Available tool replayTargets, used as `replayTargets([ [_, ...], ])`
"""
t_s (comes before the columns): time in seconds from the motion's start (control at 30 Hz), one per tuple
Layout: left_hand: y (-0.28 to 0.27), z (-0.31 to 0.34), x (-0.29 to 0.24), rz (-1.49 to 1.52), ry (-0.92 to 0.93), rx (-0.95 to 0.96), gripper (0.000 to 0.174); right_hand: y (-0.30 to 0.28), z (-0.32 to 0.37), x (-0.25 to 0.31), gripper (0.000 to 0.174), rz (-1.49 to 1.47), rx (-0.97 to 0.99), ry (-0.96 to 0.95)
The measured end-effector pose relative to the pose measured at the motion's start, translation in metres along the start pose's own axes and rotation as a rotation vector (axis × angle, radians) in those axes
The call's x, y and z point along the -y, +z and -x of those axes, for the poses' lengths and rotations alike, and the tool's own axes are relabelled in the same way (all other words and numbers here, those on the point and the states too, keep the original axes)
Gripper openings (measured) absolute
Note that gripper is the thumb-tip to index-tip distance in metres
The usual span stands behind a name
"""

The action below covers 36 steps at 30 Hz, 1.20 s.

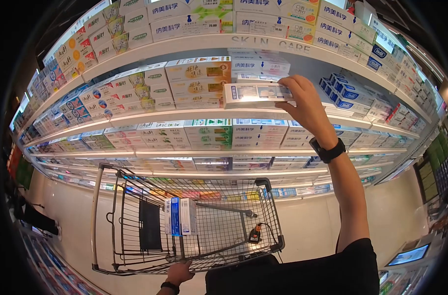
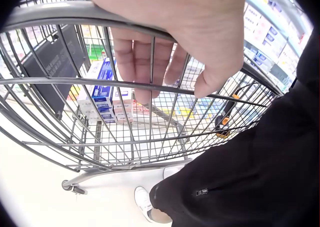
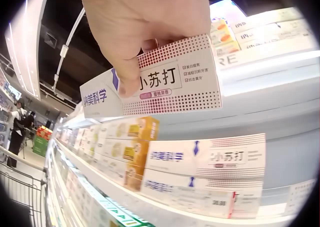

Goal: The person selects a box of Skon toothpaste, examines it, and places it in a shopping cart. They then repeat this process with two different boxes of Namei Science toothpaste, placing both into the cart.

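Observation:
My right hand (image 1: 305, 105) pinches a white toothpaste box (image 1: 258, 93) between thumb and fingers, in front of the middle shelf. In the right wrist view the thumb of that hand (image 3: 145, 22) lies across the face of the box (image 3: 155, 82), which has blue lettering and pink dots. Similar boxes (image 3: 200, 172) are stacked on the shelf below it. My left hand (image 1: 179, 273) is at the near rim of the shopping cart (image 1: 270, 206). In the left wrist view its fingers (image 2: 142, 62) hang over the cart's top rail. White and blue boxes (image 2: 102, 94) stand inside the cart.
Shelves (image 1: 184, 114) of boxed goods curve across the view. A dark bottle with an orange label (image 1: 255, 233) is at the cart's right end. Orange-and-white boxes (image 1: 199, 81) stand left of the held box. People (image 3: 20, 132) are in the aisle at far left in the right wrist view.

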State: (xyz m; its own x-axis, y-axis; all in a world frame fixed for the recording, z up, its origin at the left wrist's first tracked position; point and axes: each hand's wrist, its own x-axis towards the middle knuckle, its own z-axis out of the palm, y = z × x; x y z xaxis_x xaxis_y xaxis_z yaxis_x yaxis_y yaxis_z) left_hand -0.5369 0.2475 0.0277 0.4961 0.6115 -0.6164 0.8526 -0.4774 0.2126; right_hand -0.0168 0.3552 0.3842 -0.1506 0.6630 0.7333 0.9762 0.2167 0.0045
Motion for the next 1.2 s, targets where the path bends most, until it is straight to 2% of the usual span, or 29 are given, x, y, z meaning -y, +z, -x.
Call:
replayTargets([
  [0.13,-0.016,0.009,-0.005,0.115,0.088,-0.041,0.066,-0.015,0.033,0.063,0.049,-0.114,0.097,0.036],
  [0.2,-0.007,0.002,0.008,0.16,0.337,-0.161,0.074,-0.019,0.052,0.098,0.05,-0.167,0.167,0.067],
  [0.23,-0.013,0.001,0.008,0.248,0.385,-0.199,0.078,-0.018,0.063,0.113,0.051,-0.201,0.225,0.103],
  [0.33,-0.065,0.012,-0.016,0.558,0.459,-0.356,0.08,-0.008,0.103,0.162,0.053,-0.339,0.339,0.244],
  [0.4,-0.103,0.029,-0.032,0.968,0.435,-0.266,0.084,0.005,0.131,0.192,0.053,-0.419,0.366,0.229],
  [0.47,-0.119,0.04,-0.038,1.511,0.515,-0.087,0.087,0.018,0.161,0.218,0.052,-0.463,0.409,0.259],
  [0.57,-0.117,0.049,-0.045,1.854,0.604,0.041,0.097,0.03,0.188,0.243,0.051,-0.489,0.525,0.248],
  [0.67,-0.115,0.056,-0.046,1.725,0.591,-0.032,0.093,0.026,0.194,0.254,0.049,-0.492,0.592,0.244],
  [0.7,-0.112,0.056,-0.047,1.666,0.555,-0.138,0.077,0.025,0.192,0.257,0.048,-0.495,0.622,0.251],
  [0.8,-0.102,0.049,-0.038,1.586,0.576,-0.22,0.064,0.023,0.189,0.263,0.047,-0.486,0.592,0.257],
  [0.83,-0.107,0.051,-0.039,1.575,0.545,-0.207,0.052,0.023,0.188,0.262,0.049,-0.488,0.65,0.266],
  [0.93,-0.105,0.043,-0.032,1.559,0.58,-0.258,0.045,0.022,0.188,0.264,0.05,-0.518,0.641,0.242],
  [0.97,-0.102,0.039,-0.027,1.465,0.518,-0.293,0.043,0.018,0.185,0.265,0.049,-0.558,0.641,0.299],
  [1.07,-0.102,0.039,-0.028,1.839,0.506,-0.205,0.046,0.01,0.183,0.259,0.045,-0.636,0.334,0.471],
  [1.1,-0.103,0.043,-0.035,1.911,0.423,-0.309,0.036,0.006,0.185,0.254,0.042,-0.611,0.321,0.499],
  [1.2,-0.097,0.036,-0.015,1.757,0.402,-0.312,0.037,0.012,0.202,0.255,0.041,-0.8,0.089,0.743],
])
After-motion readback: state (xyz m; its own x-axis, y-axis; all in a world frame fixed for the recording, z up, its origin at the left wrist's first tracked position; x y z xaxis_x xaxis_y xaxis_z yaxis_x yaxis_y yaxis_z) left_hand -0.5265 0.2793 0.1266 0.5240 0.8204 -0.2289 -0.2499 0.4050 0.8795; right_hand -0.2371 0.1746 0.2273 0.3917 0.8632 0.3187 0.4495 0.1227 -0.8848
